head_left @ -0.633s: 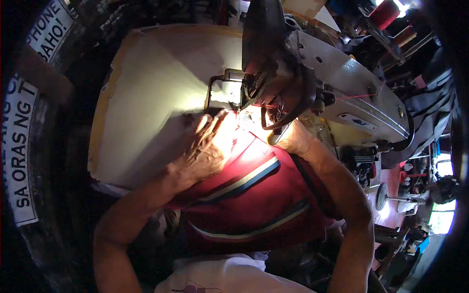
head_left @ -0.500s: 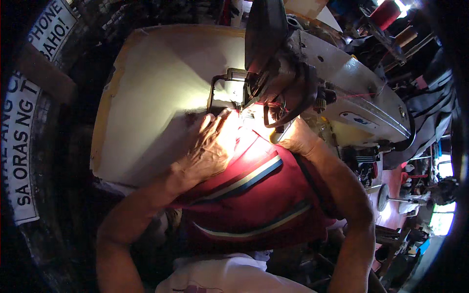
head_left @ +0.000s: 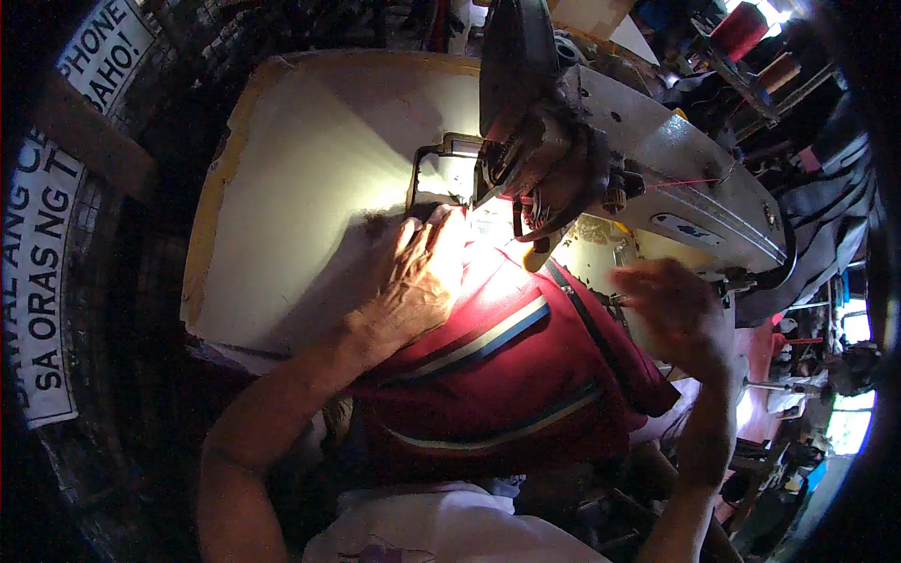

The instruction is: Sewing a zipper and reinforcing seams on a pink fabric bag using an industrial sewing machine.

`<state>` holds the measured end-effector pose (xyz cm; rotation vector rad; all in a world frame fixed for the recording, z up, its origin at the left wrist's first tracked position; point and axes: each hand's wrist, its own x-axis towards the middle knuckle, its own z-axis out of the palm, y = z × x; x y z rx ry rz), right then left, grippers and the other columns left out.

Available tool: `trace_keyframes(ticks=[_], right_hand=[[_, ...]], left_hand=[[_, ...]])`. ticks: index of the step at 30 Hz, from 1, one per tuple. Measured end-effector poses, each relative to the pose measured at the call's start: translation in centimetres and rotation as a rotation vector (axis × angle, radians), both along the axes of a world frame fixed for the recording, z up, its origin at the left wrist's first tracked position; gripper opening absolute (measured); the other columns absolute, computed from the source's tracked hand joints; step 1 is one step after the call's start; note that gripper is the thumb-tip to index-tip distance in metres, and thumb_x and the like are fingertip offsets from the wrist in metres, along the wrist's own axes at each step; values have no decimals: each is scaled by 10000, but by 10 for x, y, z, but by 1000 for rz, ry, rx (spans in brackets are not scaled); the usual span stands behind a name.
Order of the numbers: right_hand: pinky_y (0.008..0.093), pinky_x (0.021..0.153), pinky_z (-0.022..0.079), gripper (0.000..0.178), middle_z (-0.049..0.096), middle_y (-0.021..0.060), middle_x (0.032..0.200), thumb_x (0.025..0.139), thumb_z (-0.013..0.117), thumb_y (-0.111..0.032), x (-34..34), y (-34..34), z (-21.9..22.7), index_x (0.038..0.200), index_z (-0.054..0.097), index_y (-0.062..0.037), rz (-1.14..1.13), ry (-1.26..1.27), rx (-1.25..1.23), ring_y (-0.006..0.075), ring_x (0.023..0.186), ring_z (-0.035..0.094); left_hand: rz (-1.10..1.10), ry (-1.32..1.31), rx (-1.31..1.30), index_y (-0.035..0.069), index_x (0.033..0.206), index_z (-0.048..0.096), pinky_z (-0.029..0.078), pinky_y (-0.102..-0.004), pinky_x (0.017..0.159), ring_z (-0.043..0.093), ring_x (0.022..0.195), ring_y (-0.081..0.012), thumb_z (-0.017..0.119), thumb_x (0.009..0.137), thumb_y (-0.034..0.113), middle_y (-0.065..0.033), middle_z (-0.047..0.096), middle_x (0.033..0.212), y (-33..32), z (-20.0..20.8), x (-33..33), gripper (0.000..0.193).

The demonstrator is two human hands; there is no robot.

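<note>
Cloth (head_left: 526,375), red with pale and blue stripes: spans 4 to 7 o'clock of the view, upper end at the brightly lit needle area of the sewing machine (head_left: 652,141), whose head sits at 1 o'clock, arm running toward 3. Left hand (head_left: 422,272): just off centre toward 9, back upward, fingers narrow and close together, resting at the cloth's upper left edge; cannot tell whether it pinches the fabric. Right hand (head_left: 671,305): at 3 o'clock, blurred, apart from the cloth; finger spread and any held item cannot be told. Dark strip (head_left: 584,310): along the cloth's side nearest the right hand. Pale tabletop (head_left: 300,178): 10 o'clock, tan-edged. Red thread spool (head_left: 739,32): between 1 and 2. White lettered sign (head_left: 49,305): 9 o'clock.
</note>
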<state>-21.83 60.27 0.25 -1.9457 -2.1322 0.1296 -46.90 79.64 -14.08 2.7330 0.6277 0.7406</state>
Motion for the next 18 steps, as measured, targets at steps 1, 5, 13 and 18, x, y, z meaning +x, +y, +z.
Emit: trace_keyframes(ticks=[1,5,13,18], right_hand=[[395,913,504,170,693,115,1002,863,668,-121,14,-18,17,1019,709,-67,-69,-34,24,293,1011,650],[354,945,473,300,659,140,1200,968,550,-169,120,-59,82,1213,643,-22,-546,-51,396,217,1081,625],[374,884,487,349,659,149,1136,978,519,-191,353,-55,73,1289,591,-50,-547,-643,124,284,1045,618],[398,906,474,475,608,171,1227,997,444,-333,306,-102,8,1378,519,-59,-790,-43,363,314,1067,604]], left_hand=[[11,18,-17,-17,1157,577,393,-447,918,499,1128,-323,571,924,254,-188,518,1229,0,0,0,357],[1,-12,-14,-21,1179,564,379,-455,925,500,1128,-323,568,926,269,-184,513,1220,-2,1,1,385],[51,-3,-103,-28,1168,508,400,-450,919,551,1064,-350,603,901,226,-213,547,1180,-3,7,3,381],[10,-11,65,-58,1203,537,390,-446,990,537,1148,-349,579,918,216,-215,554,1214,-3,10,2,398]])
